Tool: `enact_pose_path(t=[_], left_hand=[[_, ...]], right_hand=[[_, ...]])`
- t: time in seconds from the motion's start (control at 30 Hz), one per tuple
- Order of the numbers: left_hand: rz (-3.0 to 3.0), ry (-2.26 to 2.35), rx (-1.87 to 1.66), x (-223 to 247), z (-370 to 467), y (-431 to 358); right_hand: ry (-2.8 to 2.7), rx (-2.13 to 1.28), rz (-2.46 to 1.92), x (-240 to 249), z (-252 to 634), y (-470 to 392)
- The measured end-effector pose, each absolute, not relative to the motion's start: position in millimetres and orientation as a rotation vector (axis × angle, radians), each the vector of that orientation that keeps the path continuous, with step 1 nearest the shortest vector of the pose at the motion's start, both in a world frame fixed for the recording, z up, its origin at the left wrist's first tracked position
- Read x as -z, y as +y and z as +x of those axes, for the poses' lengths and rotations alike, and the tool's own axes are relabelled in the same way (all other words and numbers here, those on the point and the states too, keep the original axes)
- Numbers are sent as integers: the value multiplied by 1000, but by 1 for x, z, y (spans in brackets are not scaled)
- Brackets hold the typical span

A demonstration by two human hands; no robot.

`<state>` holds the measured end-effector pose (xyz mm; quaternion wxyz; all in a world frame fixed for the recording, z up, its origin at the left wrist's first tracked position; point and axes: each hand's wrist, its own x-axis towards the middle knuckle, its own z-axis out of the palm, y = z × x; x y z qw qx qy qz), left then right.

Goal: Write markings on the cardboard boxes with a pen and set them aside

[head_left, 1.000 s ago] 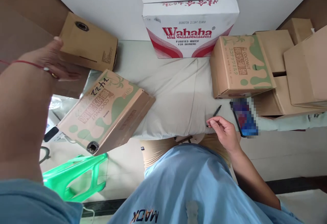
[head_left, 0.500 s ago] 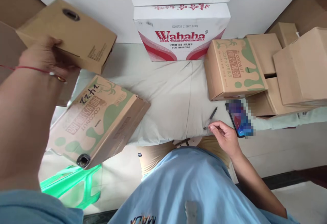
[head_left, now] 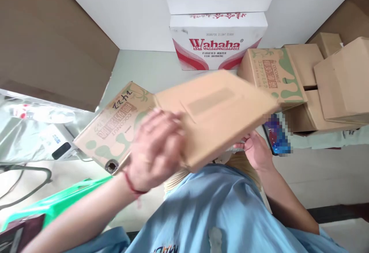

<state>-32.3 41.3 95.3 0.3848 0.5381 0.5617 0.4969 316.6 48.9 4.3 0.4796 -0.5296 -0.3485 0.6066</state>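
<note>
My left hand (head_left: 161, 145), blurred by motion, is closed on one end of a brown cardboard box (head_left: 219, 118). The box is tilted in front of my body, a paler strip across its face. My right hand (head_left: 258, 151) is under the box's right edge, its fingers loosely curled and apart; I cannot tell whether they touch the box. A coconut-print carton (head_left: 112, 126) marked "2422", with a round hole in one corner, lies to the left, partly behind my left hand. The pen is hidden. A phone (head_left: 277, 135) with a blurred screen lies just right of my right hand.
On the green-covered table (head_left: 138, 62), a white Wahaha water carton (head_left: 220, 47) stands at the back. Another coconut carton (head_left: 272, 76) and several plain boxes (head_left: 343, 80) are stacked right. A large brown box (head_left: 54, 41) stands left; below is a green plastic stool (head_left: 62, 199).
My left hand has brought the brown box from the far left to the middle, over the pen. My right hand has stayed nearly in place. The view has shifted left.
</note>
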Motion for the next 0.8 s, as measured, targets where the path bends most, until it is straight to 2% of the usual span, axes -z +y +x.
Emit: enact_pose_path(t=[0.2,0.3,0.4,0.5,0.57,0.63,0.8], left_hand=[[2342,1206,-1112,-8,36,-1],[2461,1131,-1086,13,31,-26],[2060,1388,-1078,23,8,-54],[1142,1714,-1051,27,-25,-77],[460,1714,-1105,27,-53,-87],[25,1642,-1182,22,-83,-92],[-121,1808,-1352,-17,-161,-88]], right_hand=[[-762,-1599,-1247,1,308,44],[-788,-1532,-1340,16,308,45],[-819,-1490,-1372,30,309,52],[-865,-1495,-1370,38,310,59],[-878,-1504,-1365,39,309,62],[-865,-1520,-1362,38,307,63],[-803,-1538,-1389,34,303,63]])
